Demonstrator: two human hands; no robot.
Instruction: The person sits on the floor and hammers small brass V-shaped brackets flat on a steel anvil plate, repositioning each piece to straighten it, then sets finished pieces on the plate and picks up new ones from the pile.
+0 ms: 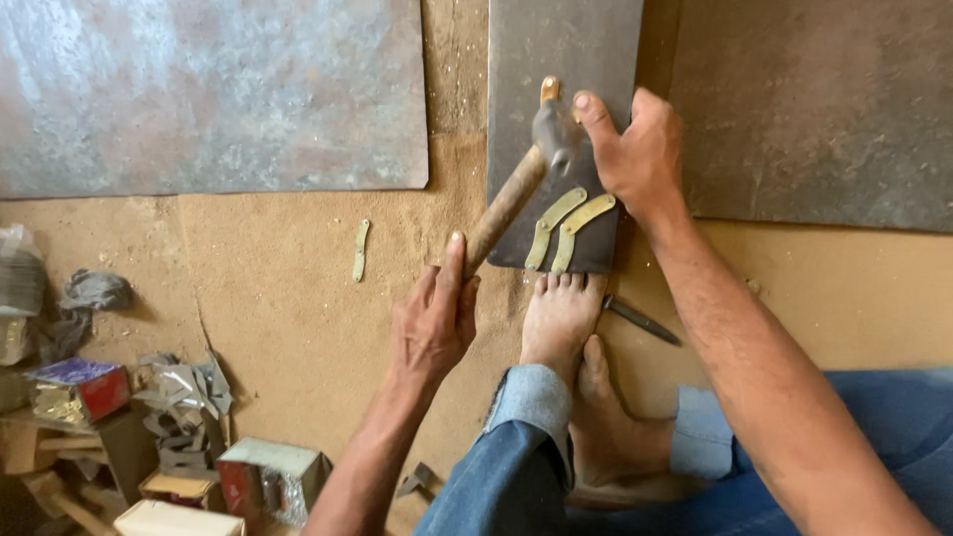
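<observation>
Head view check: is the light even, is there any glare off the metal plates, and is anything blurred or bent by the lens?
Head view: soft, even light with faint shadows under the left hand and hammer; the large metal sheet shows dull mottled sheen, no hard glare; the hammer's head looks slightly smeared; brass strips by the right hand are sharp; the boxes at lower left sit darker; no clear distortion.

small cardboard boxes [268, 476] and crumpled foil scraps [184, 397] are lying at lower left; a grey rag [94, 291] is sitting nearby.
</observation>
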